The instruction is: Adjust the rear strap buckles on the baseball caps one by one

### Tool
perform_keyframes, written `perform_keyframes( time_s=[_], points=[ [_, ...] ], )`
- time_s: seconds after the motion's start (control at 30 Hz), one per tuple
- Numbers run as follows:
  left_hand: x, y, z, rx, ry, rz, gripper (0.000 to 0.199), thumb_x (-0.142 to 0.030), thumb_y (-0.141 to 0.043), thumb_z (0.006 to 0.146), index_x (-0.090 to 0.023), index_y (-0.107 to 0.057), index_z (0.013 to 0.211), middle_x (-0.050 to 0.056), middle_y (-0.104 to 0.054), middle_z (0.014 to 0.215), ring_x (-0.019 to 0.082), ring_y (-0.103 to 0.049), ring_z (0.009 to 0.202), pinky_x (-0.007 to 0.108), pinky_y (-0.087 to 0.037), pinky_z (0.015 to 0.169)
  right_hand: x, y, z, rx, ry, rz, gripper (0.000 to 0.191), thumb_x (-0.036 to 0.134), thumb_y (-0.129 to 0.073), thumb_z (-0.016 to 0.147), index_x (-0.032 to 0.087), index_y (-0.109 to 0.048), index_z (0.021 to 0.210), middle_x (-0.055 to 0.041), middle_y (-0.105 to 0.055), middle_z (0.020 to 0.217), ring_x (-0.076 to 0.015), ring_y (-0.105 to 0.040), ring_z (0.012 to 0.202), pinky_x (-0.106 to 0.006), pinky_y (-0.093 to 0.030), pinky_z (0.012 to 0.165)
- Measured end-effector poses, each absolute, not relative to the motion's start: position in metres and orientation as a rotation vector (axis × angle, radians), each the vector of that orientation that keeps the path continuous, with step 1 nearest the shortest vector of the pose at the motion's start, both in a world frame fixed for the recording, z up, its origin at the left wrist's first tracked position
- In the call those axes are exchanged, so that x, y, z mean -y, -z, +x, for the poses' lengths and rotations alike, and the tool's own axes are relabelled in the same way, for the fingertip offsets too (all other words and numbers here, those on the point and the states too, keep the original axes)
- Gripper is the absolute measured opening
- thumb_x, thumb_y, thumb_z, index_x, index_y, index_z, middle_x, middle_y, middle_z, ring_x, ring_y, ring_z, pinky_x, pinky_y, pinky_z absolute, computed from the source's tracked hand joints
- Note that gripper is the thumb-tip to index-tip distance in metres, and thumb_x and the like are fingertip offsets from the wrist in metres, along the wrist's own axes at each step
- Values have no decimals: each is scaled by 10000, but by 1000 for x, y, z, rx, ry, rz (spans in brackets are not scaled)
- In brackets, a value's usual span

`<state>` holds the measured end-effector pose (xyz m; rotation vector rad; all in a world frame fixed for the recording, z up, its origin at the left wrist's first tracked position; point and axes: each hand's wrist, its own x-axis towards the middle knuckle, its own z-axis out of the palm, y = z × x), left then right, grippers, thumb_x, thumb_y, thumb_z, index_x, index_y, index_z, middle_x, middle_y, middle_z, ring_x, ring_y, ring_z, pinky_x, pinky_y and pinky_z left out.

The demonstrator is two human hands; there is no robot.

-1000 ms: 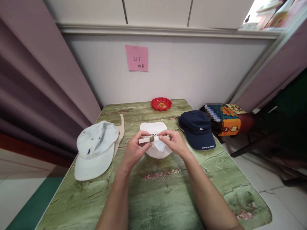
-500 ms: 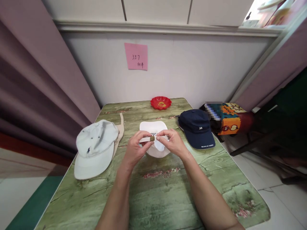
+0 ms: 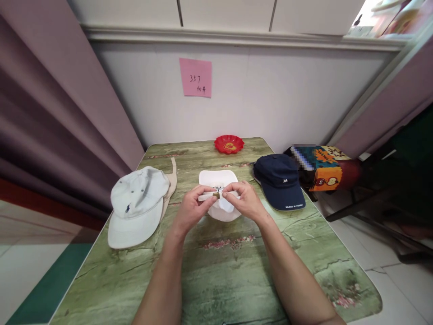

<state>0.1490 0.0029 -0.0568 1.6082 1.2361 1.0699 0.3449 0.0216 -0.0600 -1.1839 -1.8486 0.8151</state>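
Observation:
A white cap (image 3: 223, 213) with dark lettering lies at the middle of the table, its brim toward the wall. Above its crown my left hand (image 3: 195, 203) pinches one side of the cap's white strap (image 3: 206, 197), where a small brass-coloured buckle (image 3: 216, 195) shows at the fingertips. My right hand (image 3: 244, 198) pinches the strap's other side, close against the buckle. Whether the strap end sits inside the buckle is too small to tell. A pale cap (image 3: 138, 203) rests to the left, partly over a beige piece with a strap (image 3: 172, 183). On the right lies a navy cap (image 3: 280, 180).
A red scalloped dish (image 3: 229, 144) stands at the far edge of the green wood-patterned table (image 3: 223, 280). Behind it is a white wall with a pink note (image 3: 196, 77). A stool with a colourful cover (image 3: 326, 169) stands beyond the right edge. Purple curtains (image 3: 77, 90) hang at the left.
The view has shifted slightly. Both hands stay pinched on the strap, and the buckle has tilted a little, showing less of its face. The other caps have not moved.

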Motion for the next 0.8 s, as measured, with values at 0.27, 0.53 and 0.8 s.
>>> perform_keyframes(
  time_s=[0.27, 0.53, 0.8],
  points=[
    [0, 49, 148, -1207, -994, 1527, 275, -412, -702, 775, -168, -674, 899, -19, -593, 674, 101, -493, 529, 212, -397, 492, -21, 61, 343, 1857, -844, -1157, 131, 334, -629, 848, 251, -707, 785, 21, -760, 879, -190, -675, 865, -513, -115, 1178],
    [-1, 50, 146, -1193, -996, 1575, 230, -393, -678, 793, -166, -660, 821, -27, -566, 654, 95, -480, 527, 207, -388, 505, -20, 60, 343, 1889, -838, -1165, 141, 352, -635, 861, 252, -711, 798, 5, -762, 903, -205, -678, 901, -508, -122, 1182],
    [-2, 51, 142, -1177, -967, 1588, 266, -425, -681, 802, -179, -675, 905, -8, -610, 749, 107, -505, 570, 212, -410, 527, -24, 57, 359, 1938, -844, -1175, 183, 394, -625, 875, 253, -736, 836, -10, -770, 912, -218, -679, 891, -519, -160, 1166]
  ],
)
